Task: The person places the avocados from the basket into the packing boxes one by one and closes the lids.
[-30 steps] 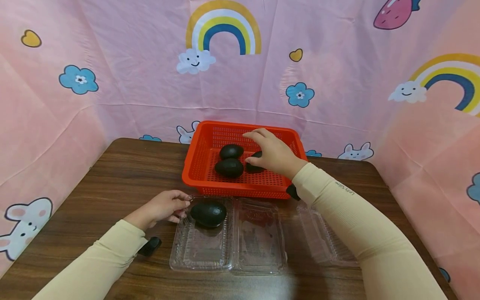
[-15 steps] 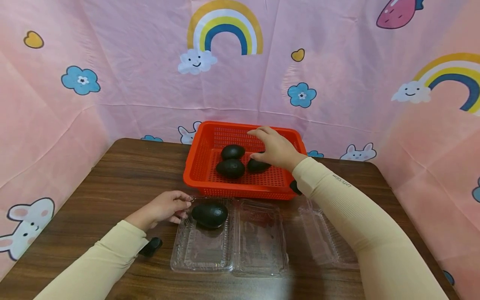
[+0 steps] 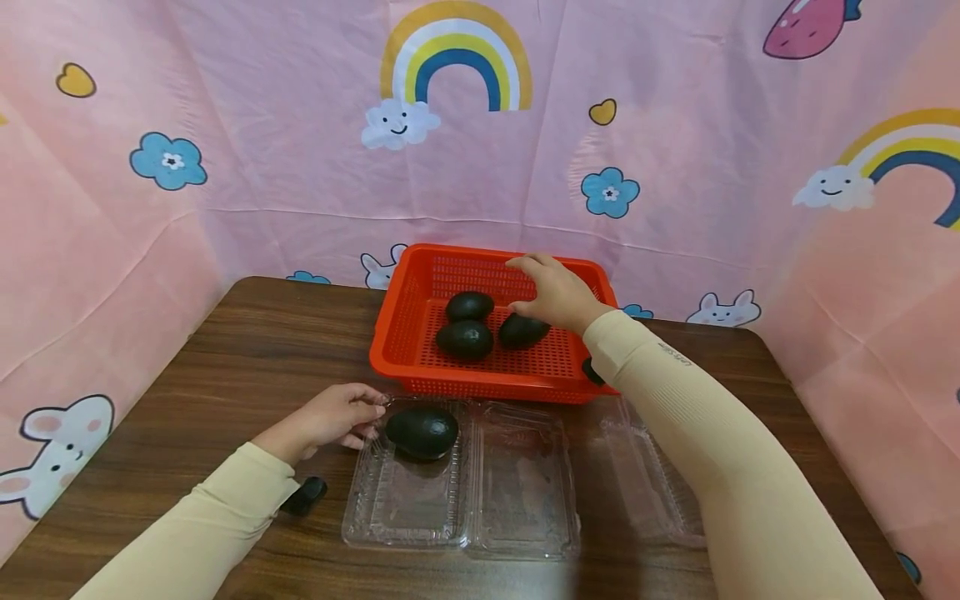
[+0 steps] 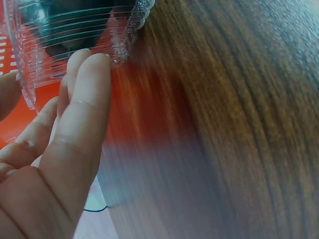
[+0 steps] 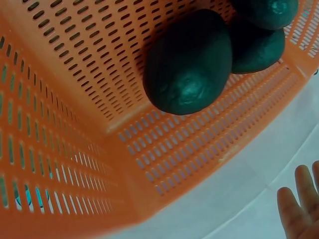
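- Red basket (image 3: 491, 387).
- Open clear container (image 3: 416, 504) in front.
- Your left hand (image 3: 339, 418) pinches its rim, likely steadying it.
- Your right hand (image 3: 557, 293) hovers over the basket, fingers wide.
- Avocados (image 3: 465, 340): three in the basket, one in the container.

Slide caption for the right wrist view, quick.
Three dark oval fruits inside an orange-red perforated basket, with the right hand at lower right.

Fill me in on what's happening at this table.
A person's left hand holds the edge of an open clear box with one avocado in it. Their right hand hovers over the red basket, holding nothing; three avocados lie in there. Another clear box is partly hidden by the right sleeve.
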A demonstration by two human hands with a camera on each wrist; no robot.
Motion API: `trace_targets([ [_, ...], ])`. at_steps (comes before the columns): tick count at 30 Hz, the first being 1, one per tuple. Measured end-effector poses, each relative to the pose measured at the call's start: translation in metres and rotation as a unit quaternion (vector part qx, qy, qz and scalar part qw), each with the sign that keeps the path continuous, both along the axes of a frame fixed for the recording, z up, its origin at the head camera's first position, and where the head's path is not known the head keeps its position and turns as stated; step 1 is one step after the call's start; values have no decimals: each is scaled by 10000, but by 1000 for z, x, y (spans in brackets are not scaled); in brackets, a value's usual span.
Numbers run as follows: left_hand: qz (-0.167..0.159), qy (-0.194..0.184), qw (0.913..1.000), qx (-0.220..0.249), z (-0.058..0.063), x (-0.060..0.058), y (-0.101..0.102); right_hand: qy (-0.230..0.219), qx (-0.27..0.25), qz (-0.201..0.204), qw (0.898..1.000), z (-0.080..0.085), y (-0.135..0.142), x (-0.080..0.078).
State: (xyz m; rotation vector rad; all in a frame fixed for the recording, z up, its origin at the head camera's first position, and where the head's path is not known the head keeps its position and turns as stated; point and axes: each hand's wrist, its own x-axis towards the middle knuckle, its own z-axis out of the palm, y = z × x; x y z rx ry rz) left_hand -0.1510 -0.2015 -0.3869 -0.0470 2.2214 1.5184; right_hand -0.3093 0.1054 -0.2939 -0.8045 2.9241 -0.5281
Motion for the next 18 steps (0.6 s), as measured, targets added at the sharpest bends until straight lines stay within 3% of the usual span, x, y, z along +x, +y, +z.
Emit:
trace_targets([
  [18, 67, -89, 9999, 109, 4, -1, 1, -163, 124, -53, 9998, -11, 0, -20],
])
